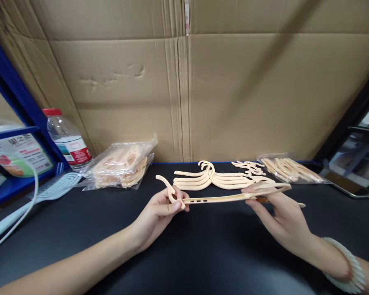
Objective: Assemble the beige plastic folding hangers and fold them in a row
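Above the table, both hands hold a beige plastic clothes hanger [219, 199] sideways. My left hand [160, 211] is closed at its left end, thumb and fingers pinching a small curved beige clip [169, 185] against the slotted end of the arm. My right hand [279, 215] is closed around the hanger's middle, where the curved hook part extends to the right; my fingers partly hide the joint. Just behind lies a row of several similar beige hangers [193, 186], their hooks together at the centre. Loose small beige clips [249, 167] lie to their right.
A clear bag of beige parts [119, 164] sits back left, another bag [290, 169] back right beside a phone [350, 184]. On the left are a red-capped bottle [69, 139], a pale hairbrush [60, 186], a white cable [33, 205] and a blue rack [15, 86]. Cardboard [117, 73] stands behind.
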`<state>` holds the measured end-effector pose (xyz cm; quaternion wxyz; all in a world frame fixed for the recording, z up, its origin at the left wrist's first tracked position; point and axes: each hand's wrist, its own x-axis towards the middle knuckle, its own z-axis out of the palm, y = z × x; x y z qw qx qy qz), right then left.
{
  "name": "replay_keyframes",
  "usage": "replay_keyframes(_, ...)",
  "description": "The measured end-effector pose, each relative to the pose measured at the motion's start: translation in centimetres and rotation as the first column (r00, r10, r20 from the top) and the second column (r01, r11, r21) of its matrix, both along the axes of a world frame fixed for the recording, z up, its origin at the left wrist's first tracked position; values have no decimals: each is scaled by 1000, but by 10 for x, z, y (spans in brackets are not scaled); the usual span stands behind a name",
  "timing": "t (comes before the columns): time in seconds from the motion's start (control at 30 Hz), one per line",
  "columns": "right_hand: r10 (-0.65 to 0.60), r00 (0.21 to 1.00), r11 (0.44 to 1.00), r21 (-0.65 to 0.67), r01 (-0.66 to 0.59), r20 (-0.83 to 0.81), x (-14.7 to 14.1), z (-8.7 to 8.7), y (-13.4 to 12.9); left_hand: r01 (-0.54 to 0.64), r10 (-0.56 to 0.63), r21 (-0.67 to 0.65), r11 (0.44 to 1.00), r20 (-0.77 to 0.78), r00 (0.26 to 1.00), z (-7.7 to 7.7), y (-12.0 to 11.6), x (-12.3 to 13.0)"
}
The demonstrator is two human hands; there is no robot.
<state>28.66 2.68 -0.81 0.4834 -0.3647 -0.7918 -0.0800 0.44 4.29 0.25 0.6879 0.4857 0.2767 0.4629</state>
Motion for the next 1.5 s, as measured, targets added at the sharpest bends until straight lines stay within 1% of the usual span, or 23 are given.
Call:
replay_keyframes(0.17,12,1000,1000,11,-13,16,-1,0,0,13,-13,12,1000,18,1000,2,0,0)
replay_keyframes(0.37,42,999,999,0,-42,9,-5,5,-3,11,-11,26,1000,22,1000,0,1,1)
replay_keyframes(0.57,122,993,992,-15,-122,-2,-8,7,-6,-46,46,15,999,-13,999,-1,0,3)
replay_keyframes(0.77,137,991,990,-17,-137,0,-6,3,-7,-114,114,4,993,-40,993,-3,0,5)
replay_keyframes(0.97,154,988,988,-28,-154,-6,-9,5,-9,-176,176,4,984,-44,983,-3,-2,8)
replay_keyframes(1.2,52,998,999,3,-53,28,-13,7,-12,-240,241,27,970,-44,970,-4,-5,11)
replay_keyframes(1.37,-9,999,999,-42,7,-33,-12,1,-10,-287,290,59,956,-54,955,-3,-7,12)
replay_keyframes(1.5,-34,992,992,-122,19,-119,-10,-4,-9,-287,292,77,955,-66,954,-1,-9,13)
